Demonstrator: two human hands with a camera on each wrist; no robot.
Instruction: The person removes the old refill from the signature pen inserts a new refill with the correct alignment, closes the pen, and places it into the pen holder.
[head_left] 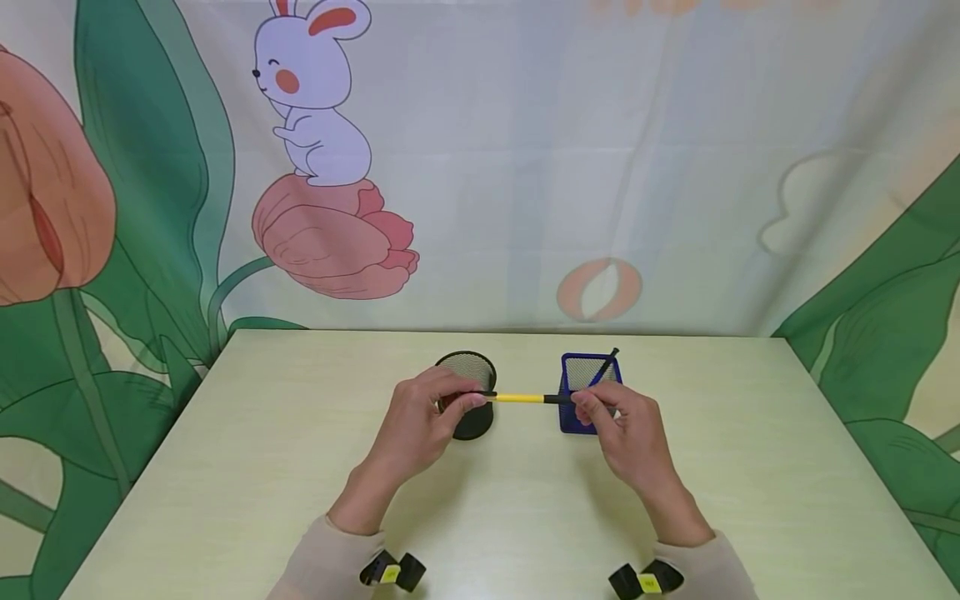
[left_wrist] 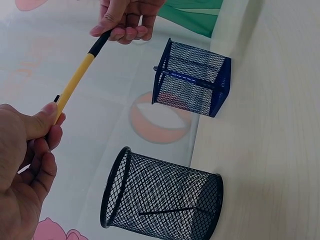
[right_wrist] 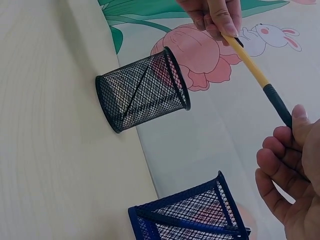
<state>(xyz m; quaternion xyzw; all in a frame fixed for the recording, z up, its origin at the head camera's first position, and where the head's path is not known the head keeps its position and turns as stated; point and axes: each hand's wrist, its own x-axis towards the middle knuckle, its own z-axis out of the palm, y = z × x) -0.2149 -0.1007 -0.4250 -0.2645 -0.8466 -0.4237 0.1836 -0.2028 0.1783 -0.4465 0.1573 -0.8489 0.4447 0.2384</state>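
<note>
A yellow pen (head_left: pixel 520 398) with a black grip section is held level above the table between both hands. My left hand (head_left: pixel 422 421) pinches its clip end between thumb and fingers. At the black end, my right hand (head_left: pixel 626 429) pinches it the same way; the tip is hidden by the fingers. Behind the left hand stands a round black mesh pen holder (head_left: pixel 474 425), partly covered by it. A square blue mesh pen holder (head_left: pixel 577 423) stands behind the right hand, with a dark blue pen (left_wrist: pixel 187 79) leaning inside.
Both holders stand upright on a pale wooden table (head_left: pixel 247 467), toward its far edge. A printed curtain (head_left: pixel 480 167) with a rabbit and flowers hangs just behind that edge. Each wrist carries a small black camera.
</note>
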